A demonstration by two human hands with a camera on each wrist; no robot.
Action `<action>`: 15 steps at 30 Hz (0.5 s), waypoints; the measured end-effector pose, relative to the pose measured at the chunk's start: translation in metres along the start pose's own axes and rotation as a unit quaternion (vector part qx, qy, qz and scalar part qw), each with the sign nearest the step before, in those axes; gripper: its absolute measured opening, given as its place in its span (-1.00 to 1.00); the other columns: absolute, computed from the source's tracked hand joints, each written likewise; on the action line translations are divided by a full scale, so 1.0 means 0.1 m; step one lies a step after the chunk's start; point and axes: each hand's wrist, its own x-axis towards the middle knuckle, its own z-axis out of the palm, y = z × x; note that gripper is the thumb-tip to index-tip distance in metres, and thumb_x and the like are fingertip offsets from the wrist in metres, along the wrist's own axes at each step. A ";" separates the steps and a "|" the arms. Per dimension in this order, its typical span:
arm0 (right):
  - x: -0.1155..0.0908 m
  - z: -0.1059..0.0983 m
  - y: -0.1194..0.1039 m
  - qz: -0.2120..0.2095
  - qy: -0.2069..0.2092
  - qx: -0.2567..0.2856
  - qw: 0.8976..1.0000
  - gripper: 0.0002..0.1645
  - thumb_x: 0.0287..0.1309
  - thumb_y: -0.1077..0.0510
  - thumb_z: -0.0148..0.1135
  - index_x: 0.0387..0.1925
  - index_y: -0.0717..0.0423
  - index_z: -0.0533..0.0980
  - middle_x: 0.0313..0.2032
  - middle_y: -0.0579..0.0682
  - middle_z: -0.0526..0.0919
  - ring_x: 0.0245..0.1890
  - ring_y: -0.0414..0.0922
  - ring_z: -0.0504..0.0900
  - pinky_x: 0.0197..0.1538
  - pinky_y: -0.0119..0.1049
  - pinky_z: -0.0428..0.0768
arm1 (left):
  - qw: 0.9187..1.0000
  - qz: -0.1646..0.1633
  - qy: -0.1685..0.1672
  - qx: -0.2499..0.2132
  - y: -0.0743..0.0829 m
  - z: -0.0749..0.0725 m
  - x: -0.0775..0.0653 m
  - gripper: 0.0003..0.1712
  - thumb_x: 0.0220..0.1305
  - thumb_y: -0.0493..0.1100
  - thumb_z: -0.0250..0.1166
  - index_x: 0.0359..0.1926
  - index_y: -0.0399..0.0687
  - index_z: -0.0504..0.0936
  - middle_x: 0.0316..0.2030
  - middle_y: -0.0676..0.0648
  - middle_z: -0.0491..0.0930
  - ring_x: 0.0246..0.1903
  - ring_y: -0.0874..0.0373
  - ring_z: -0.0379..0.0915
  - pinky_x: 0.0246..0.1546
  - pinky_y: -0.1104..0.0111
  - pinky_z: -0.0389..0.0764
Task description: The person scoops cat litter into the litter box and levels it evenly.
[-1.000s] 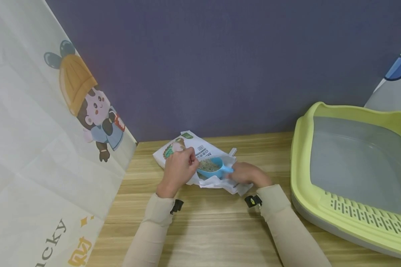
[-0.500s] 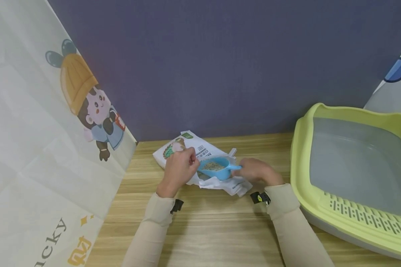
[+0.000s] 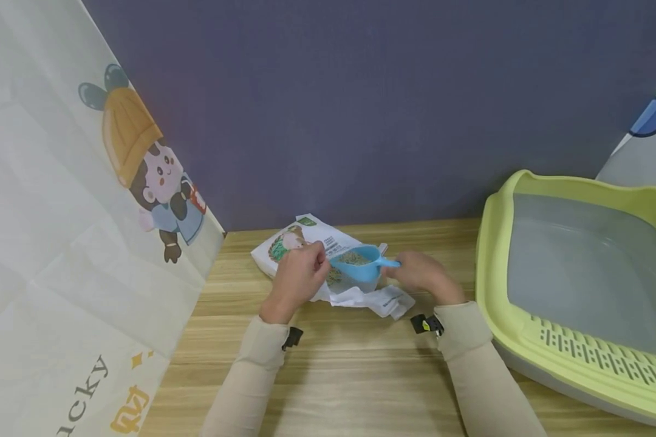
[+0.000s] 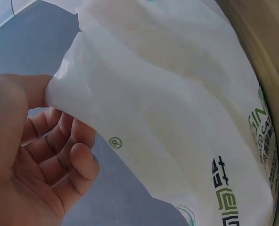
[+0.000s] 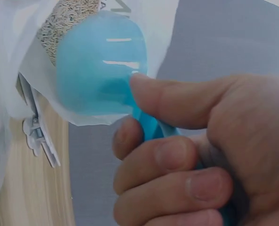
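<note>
A white printed bag (image 3: 319, 232) lies on the wooden table, its mouth facing right, with tan pellets inside. Thumb and fingers of my left hand (image 3: 297, 274) pinch the edge of the bag's mouth; the left wrist view shows the thumb over the white film (image 4: 144, 103) and the other fingers curled. My right hand (image 3: 420, 273) grips the handle of a light blue scoop (image 3: 365, 272), thumb along the handle's base in the right wrist view. Pellets (image 3: 354, 258) lie in the scoop's bowl, which is at the bag's mouth. Part of the handle is hidden in my palm.
A large litter box (image 3: 494, 291) with a lime-green rim and grey base stands at the right. The right wrist view shows a sealing clip (image 5: 38, 134) beside the bag. A dark blue-grey panel (image 3: 361, 121) rises behind the table, and a white printed sheet (image 3: 44, 243) borders the left.
The right hand has drawn the scoop rightward and slightly up from deeper in the bag, so more of its blue bowl shows. The left hand has barely shifted.
</note>
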 end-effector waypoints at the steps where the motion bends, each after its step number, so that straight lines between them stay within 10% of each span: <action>1: 0.00 0.00 0.00 0.003 0.005 -0.001 1.000 -0.53 0.45 -0.16 0.07 -0.53 0.00 0.34 -0.57 -0.09 0.31 -0.56 -0.17 0.28 -0.43 -0.29 0.32 | 1.000 0.000 0.000 0.000 0.00 0.01 0.00 -0.78 0.21 -0.28 0.26 -0.51 0.02 0.43 -0.69 0.11 0.37 -0.69 0.27 0.23 -0.61 0.40 0.29; 15: 0.03 0.04 -0.02 0.011 0.050 -0.008 0.999 -0.53 0.39 -0.17 0.14 -0.55 0.01 0.41 -0.58 -0.08 0.32 -0.58 -0.17 0.29 -0.47 -0.30 0.31 | 0.999 -0.012 0.032 0.020 0.07 0.13 0.00 -0.82 0.17 -0.24 0.29 -0.50 0.04 0.48 -0.67 0.12 0.41 -0.69 0.25 0.26 -0.66 0.38 0.29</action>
